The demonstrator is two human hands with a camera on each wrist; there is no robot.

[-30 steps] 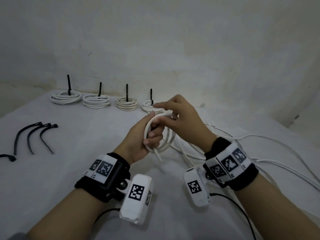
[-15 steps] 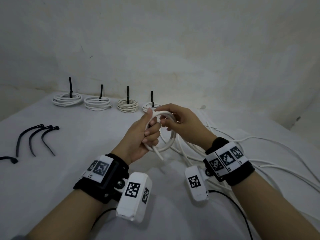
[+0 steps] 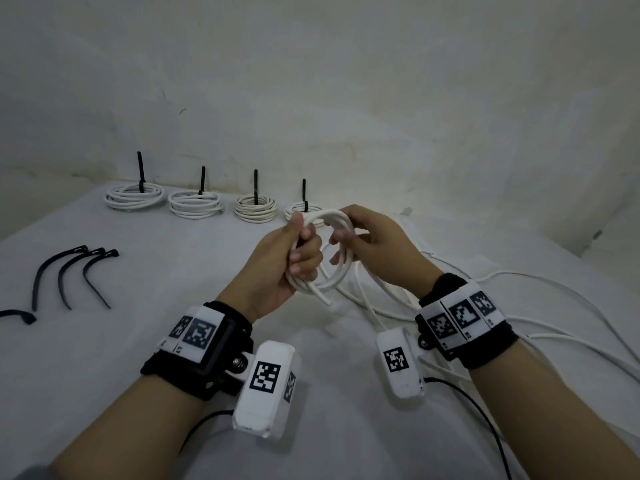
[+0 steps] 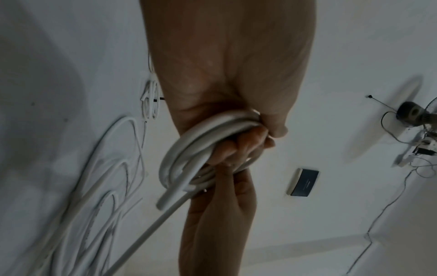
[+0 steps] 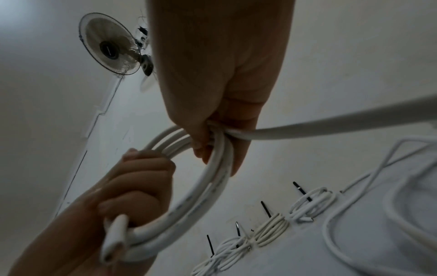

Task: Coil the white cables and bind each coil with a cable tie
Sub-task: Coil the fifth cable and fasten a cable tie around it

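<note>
My left hand (image 3: 300, 252) grips a half-wound coil of white cable (image 3: 341, 271) above the white-covered table (image 3: 138, 341), fingers curled round its left side (image 4: 238, 147). The cable's cut end (image 3: 323, 299) sticks out below that fist (image 5: 113, 237). My right hand (image 3: 349, 233) pinches the coil's top right (image 5: 212, 142), and the free run of cable (image 5: 331, 125) leaves from its fingers toward the loose cables (image 3: 519, 306) on the right. Several bound coils (image 3: 194, 204) with upright black ties line the far edge.
Three loose black cable ties (image 3: 74, 275) lie at the left, a fourth (image 3: 19, 315) at the left edge. Loose white cable (image 4: 94, 186) sprawls over the right half of the table. A wall (image 3: 346, 98) stands close behind, with a fan (image 5: 111, 44) mounted on it.
My right hand has swung round the top of the coil and now pinches its upper right, laying on another turn. The left fist has kept its grip; the view tipped slightly.
</note>
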